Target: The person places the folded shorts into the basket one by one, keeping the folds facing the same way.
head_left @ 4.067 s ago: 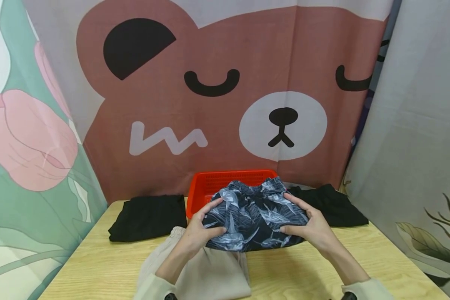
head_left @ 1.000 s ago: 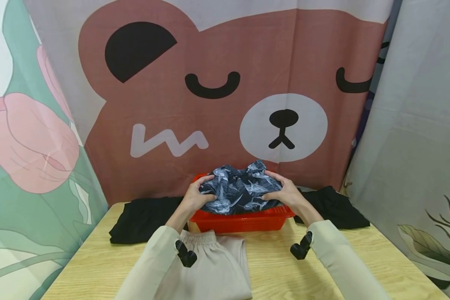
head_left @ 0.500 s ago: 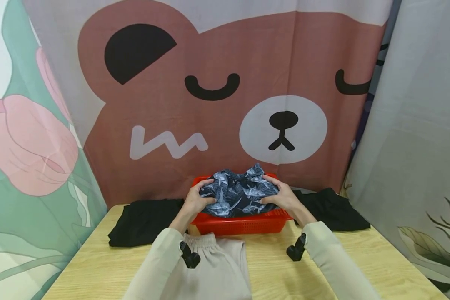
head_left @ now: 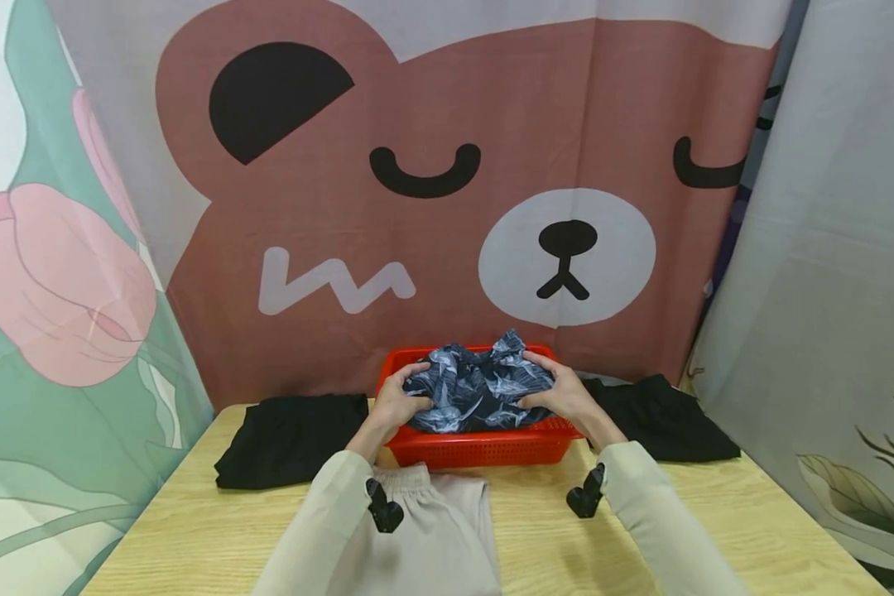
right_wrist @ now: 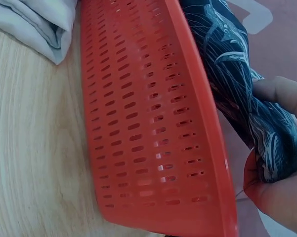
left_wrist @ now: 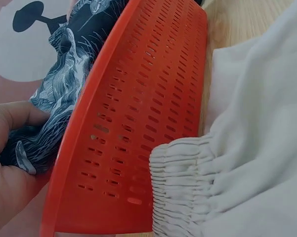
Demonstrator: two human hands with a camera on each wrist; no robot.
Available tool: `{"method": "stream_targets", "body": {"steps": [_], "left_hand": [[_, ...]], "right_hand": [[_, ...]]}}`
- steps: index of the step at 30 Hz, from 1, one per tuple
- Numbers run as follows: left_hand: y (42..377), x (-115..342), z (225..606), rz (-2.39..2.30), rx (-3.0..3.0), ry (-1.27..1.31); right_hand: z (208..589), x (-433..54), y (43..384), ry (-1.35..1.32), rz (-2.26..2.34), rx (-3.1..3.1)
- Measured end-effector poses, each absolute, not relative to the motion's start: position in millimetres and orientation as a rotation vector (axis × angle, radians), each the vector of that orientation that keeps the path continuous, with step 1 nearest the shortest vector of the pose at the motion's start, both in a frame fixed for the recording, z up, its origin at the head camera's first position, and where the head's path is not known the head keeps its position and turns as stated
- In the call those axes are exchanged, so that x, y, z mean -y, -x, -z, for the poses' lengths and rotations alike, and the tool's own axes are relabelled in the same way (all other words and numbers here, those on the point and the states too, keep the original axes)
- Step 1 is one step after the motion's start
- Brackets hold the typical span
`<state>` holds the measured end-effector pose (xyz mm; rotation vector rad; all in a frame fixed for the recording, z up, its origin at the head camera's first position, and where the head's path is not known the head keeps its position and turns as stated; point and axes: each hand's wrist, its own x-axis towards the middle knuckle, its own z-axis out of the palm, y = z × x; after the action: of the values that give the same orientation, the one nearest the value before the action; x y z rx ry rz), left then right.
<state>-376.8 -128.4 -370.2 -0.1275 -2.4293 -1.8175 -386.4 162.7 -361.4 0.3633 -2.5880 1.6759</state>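
Note:
A pair of dark shorts (head_left: pixel 468 393) with a pale leaf print sits bunched in the opening of the red plastic basket (head_left: pixel 484 449), part of it rising above the rim. My left hand (head_left: pixel 396 407) grips the left end of the shorts between thumb and fingers. At the right end, my right hand (head_left: pixel 569 396) holds the cloth the same way. Both wrist views show a fold pinched just past the perforated basket wall (left_wrist: pixel 138 113). How deep the shorts reach inside is hidden.
Beige elastic-waist bottoms (head_left: pixel 432 530) lie on the wooden table (head_left: pixel 566 546) in front of the basket. Folded black cloth (head_left: pixel 290 443) lies to the left, and more black cloth (head_left: pixel 659 418) to the right. A bear-print curtain (head_left: pixel 305 348) hangs directly behind.
Both hands have carried the shorts forward from above the table's middle to the basket and lowered them into its opening. Over the last half second they have barely moved.

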Motion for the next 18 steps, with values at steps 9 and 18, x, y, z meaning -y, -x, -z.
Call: {"method": "stream_targets", "body": {"steps": [9,18], "left_hand": [[382.0,124.9,380.1,1.735,2.528,0.162],[384.2,128.5,382.9,1.872,2.564,0.144]], "right_hand": [[370.9,-154.1,389.2,-0.324,-1.354,2.676],[378.5,-149.1,390.1,-0.313,-1.296,2.714]]}}
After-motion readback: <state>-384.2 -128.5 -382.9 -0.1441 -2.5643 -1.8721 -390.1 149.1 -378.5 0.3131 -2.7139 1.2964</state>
